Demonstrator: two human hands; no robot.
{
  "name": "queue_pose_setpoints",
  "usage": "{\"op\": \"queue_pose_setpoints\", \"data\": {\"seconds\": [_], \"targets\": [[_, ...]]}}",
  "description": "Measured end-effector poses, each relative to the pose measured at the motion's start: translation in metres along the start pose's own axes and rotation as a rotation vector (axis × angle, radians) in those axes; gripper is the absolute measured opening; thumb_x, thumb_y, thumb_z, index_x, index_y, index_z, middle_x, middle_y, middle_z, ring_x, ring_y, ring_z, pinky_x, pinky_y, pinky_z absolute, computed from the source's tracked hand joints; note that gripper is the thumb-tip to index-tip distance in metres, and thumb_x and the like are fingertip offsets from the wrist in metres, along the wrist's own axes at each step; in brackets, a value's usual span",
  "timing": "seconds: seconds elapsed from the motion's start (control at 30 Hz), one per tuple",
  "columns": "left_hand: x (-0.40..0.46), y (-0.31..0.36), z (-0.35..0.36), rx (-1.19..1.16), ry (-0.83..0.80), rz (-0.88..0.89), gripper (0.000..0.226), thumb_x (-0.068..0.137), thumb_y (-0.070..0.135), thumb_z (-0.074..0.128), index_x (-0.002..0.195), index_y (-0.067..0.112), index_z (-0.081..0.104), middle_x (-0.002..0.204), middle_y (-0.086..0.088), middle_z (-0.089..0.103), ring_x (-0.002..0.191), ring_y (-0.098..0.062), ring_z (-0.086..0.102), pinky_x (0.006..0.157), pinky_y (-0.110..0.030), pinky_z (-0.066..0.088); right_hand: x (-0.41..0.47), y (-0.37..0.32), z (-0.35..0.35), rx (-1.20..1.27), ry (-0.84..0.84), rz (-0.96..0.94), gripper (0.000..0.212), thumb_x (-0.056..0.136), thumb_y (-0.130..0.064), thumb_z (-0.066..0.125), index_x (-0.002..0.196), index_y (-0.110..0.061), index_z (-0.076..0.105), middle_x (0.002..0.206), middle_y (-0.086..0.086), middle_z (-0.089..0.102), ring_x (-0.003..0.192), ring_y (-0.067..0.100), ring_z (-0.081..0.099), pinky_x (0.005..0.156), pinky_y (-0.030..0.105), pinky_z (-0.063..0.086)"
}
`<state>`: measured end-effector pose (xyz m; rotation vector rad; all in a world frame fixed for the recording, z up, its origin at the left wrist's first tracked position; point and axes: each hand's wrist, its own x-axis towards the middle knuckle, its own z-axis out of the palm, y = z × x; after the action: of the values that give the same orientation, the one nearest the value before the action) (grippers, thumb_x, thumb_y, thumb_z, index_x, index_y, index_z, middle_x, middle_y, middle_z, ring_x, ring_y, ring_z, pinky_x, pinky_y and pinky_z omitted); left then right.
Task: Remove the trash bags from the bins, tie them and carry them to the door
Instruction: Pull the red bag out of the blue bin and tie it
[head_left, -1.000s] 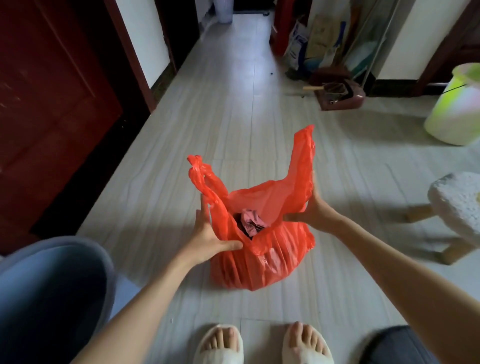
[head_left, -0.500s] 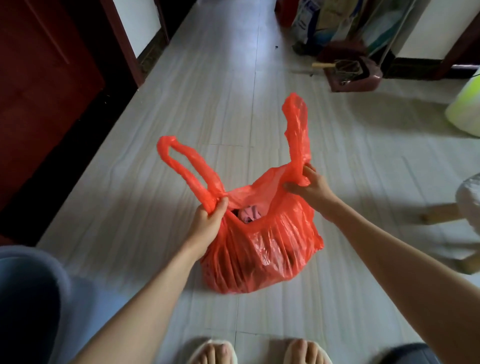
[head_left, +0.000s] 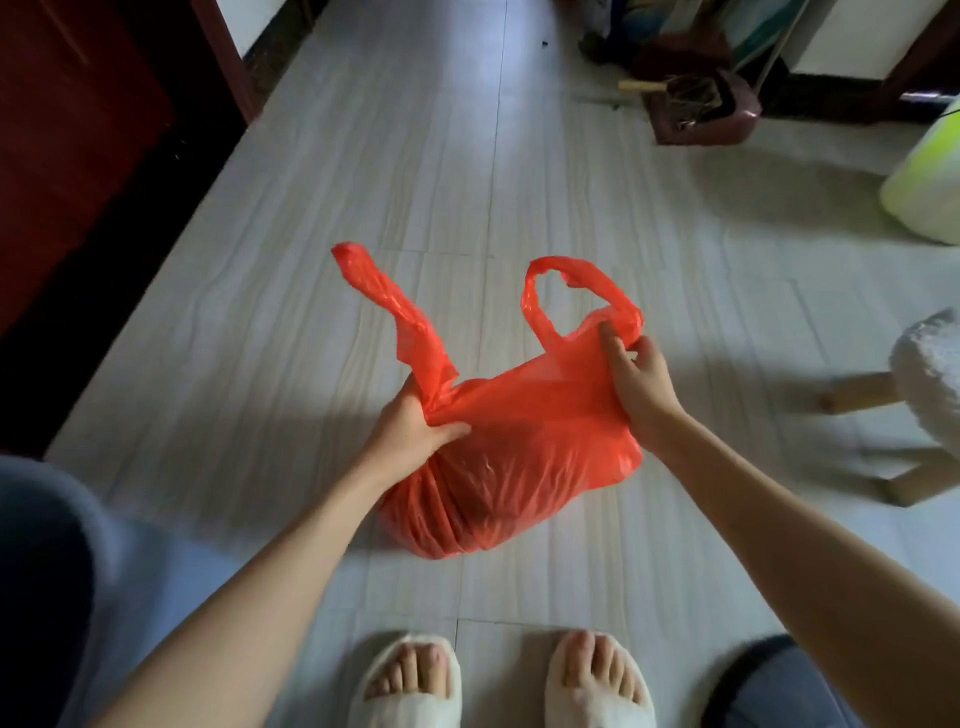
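No readable text, labels, brands, numbers or signs anywhere, packaging at one o'clock too blurred to read

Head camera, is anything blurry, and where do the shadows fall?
Head view: the red bag and both hands are fairly sharp; the stool at the right edge smears; the bag's soft shadow falls left onto the floor; the wide angle bends the frame edges.
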<state>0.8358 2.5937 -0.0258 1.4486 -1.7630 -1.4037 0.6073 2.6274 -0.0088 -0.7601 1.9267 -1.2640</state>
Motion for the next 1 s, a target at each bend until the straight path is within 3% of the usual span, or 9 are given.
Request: {"op": "queue_pose_setpoints", "data": {"seconds": [0.13,0.27,0.37,0.43,0.5,0.6,0.7,0.83,1.0], "targets": [[-0.002,0.009,0.002,-0.256,0.086,-0.069,0.01,0.08,0.005,0.068,0.088,0.009,0.068,0.057,0.018,0.066,0.059,0.01,0.061,0.057,-0.002,0.044,-0.015,0.001,-0.006,0.149,-0.315,0.261,0.092,0.053,-0.07,0.069,0.12,-0.01,0.051,0.103,0.007,0.067,0.091,0.014,0.065,0.087,0.036,0.052],[-0.005,0.01,0.008,-0.53,0.05,-0.17,0.017,0.079,0.001,0.065,0.073,0.016,0.071,0.061,0.008,0.071,0.062,-0.003,0.068,0.063,-0.014,0.052,-0.027,-0.006,-0.017,0.298,-0.768,0.13,0.099,0.046,-0.08,0.063,0.126,-0.024,0.049,0.1,-0.018,0.061,0.097,0.003,0.056,0.093,0.031,0.039],[-0.003,0.008,0.01,-0.772,0.031,-0.288,0.022,0.081,0.003,0.06,0.068,0.014,0.073,0.066,-0.001,0.073,0.064,-0.014,0.069,0.063,-0.022,0.056,-0.033,-0.003,-0.019,0.268,-0.895,0.164,0.098,0.039,-0.074,0.074,0.116,-0.016,0.054,0.109,-0.003,0.063,0.104,0.018,0.058,0.096,0.042,0.043],[-0.004,0.01,0.012,-0.836,0.005,-0.297,0.019,0.083,0.005,0.058,0.075,0.013,0.073,0.071,-0.004,0.074,0.068,-0.017,0.07,0.064,-0.024,0.057,-0.037,0.004,-0.016,-0.075,-0.884,0.084,0.081,0.048,-0.06,0.08,0.103,-0.005,0.059,0.094,0.003,0.066,0.092,0.018,0.062,0.084,0.036,0.049],[-0.005,0.013,0.015,-0.819,0.019,-0.267,0.018,0.084,0.004,0.057,0.078,0.013,0.072,0.07,-0.003,0.074,0.068,-0.016,0.07,0.065,-0.025,0.057,-0.044,0.009,-0.007,-0.339,-0.815,-0.006,0.041,0.064,-0.037,0.079,0.097,-0.018,0.062,0.098,0.004,0.069,0.093,0.018,0.065,0.09,0.038,0.052],[-0.007,0.016,0.015,-0.778,0.089,-0.245,0.027,0.085,0.004,0.057,0.066,0.015,0.072,0.062,0.002,0.072,0.061,-0.013,0.069,0.068,-0.025,0.055,-0.047,0.01,0.0,-0.179,-0.438,-0.026,0.007,0.082,-0.019,0.067,0.088,-0.015,0.066,0.098,0.016,0.068,0.093,0.025,0.063,0.091,0.045,0.051],[-0.008,0.013,0.011,-0.739,0.123,-0.251,0.02,0.084,0.003,0.058,0.071,0.015,0.067,0.059,0.004,0.07,0.058,-0.011,0.067,0.071,-0.029,0.051,-0.04,-0.005,-0.004,0.224,-0.174,0.032,0.024,0.094,-0.02,0.047,0.075,-0.02,0.062,0.091,0.012,0.068,0.086,0.022,0.064,0.082,0.036,0.052],[-0.016,0.013,0.009,-0.605,0.013,-0.227,0.019,0.084,0.003,0.059,0.073,0.015,0.069,0.064,0.007,0.072,0.068,-0.01,0.069,0.078,-0.026,0.05,-0.029,-0.011,0.003,0.034,0.081,0.026,0.03,0.096,-0.024,0.038,0.068,-0.019,0.047,0.065,-0.003,0.047,0.062,0.01,0.044,0.06,0.027,0.038],[-0.017,0.018,0.014,-0.602,0.017,-0.226,0.016,0.085,0.004,0.059,0.078,0.014,0.068,0.063,0.007,0.072,0.065,-0.008,0.069,0.071,-0.022,0.052,-0.035,-0.017,0.019,0.481,-0.039,0.253,0.026,0.092,-0.034,0.049,0.069,-0.021,0.048,0.053,-0.007,0.045,0.052,0.008,0.046,0.053,0.024,0.04]]}}
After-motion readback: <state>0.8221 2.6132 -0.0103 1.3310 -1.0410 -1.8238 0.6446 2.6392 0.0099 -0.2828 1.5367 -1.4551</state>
